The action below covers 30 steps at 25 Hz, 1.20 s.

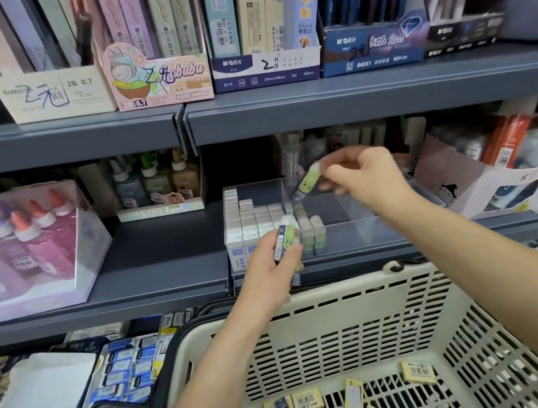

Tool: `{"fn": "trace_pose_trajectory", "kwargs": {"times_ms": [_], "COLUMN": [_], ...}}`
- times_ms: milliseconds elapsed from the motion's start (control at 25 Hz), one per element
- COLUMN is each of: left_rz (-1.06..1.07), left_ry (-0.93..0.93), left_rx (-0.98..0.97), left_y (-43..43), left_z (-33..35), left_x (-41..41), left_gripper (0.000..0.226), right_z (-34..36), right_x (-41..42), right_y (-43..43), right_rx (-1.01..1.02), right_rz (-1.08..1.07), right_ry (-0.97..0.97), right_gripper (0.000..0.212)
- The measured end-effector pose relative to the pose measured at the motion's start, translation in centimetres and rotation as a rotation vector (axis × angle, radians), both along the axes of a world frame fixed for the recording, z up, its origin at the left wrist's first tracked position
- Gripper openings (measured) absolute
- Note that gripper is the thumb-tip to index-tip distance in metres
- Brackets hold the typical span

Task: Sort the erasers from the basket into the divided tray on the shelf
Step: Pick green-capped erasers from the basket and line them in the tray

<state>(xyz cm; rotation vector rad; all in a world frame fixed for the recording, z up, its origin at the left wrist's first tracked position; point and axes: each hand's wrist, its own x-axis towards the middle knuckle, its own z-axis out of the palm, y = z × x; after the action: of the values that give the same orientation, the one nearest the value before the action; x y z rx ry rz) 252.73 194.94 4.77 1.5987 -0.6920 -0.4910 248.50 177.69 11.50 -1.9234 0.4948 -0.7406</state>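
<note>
Your right hand (pixel 365 175) is raised over the clear tray (pixel 350 232). Its thumb and fingertips pinch one green eraser (pixel 308 182) by the upper end, so it hangs tilted just left of the hand, above the tray's divider. The rest of that hand's fingers are loosely curled.

Your left hand (pixel 271 268) is lower and to the left, in front of the tray's front wall. Its fingers are wrapped round a bunch of green erasers (pixel 285 237) held upright; I cannot tell how many.

Just behind that hand, the tray's left section is packed with rows of white erasers (pixel 246 220) standing on end. Right beside your left fingertips, a few standing green erasers (pixel 312 232) fill the near corner of the next section.

Under both forearms is the cream basket (pixel 341 297), its far rim against the edge of the shelf (pixel 164 251). Loose erasers (pixel 309 400), mostly in yellow sleeves, lie on its floor between your forearms, well below both hands.

Well to the left of your left hand stands a box of glue bottles (pixel 25 236).
</note>
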Motion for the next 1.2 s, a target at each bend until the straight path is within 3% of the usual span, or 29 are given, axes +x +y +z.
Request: {"fn": "trace_pose_trajectory", "kwargs": {"times_ms": [160,360,520,680,800,880,1040,1200], "left_rz": [0.026,0.041,0.043,0.047,0.041,0.031,0.001,0.043], "left_ry": [0.06,0.029,0.039,0.046,0.034,0.012,-0.075,-0.01], "left_rx": [-0.009,-0.013,-0.013,-0.021,-0.016,-0.008,0.004,0.025], "left_y": [0.0,0.1,0.1,0.1,0.1,0.0,0.0,0.1], "left_z": [0.1,0.0,-0.2,-0.2,-0.2,-0.3,-0.5,-0.6], "left_x": [0.0,0.2,0.3,0.4,0.4,0.5,0.7,0.8], "left_gripper": [0.012,0.013,0.013,0.015,0.013,0.012,0.006,0.015], "right_z": [-1.5,-3.4,-4.0,-3.3,-2.3,-2.1,-2.0,-0.9], "right_x": [0.9,2.2,2.2,1.6,0.9,0.3,-0.2,-0.1], "right_y": [-2.8,-2.5,-2.7,-2.4,-1.1,0.6,2.9,1.0], "right_rx": [-0.21,-0.233,-0.345,-0.413,-0.567,-0.468,-0.236,0.013], "right_rz": [-0.024,0.159,0.206,0.244,0.116,0.188,0.47,0.367], "right_ry": [0.186,0.412,0.57,0.655,0.487,0.329,0.298,0.15], "right_gripper": [0.021,0.02,0.007,0.023,0.025,0.022,0.013,0.012]}}
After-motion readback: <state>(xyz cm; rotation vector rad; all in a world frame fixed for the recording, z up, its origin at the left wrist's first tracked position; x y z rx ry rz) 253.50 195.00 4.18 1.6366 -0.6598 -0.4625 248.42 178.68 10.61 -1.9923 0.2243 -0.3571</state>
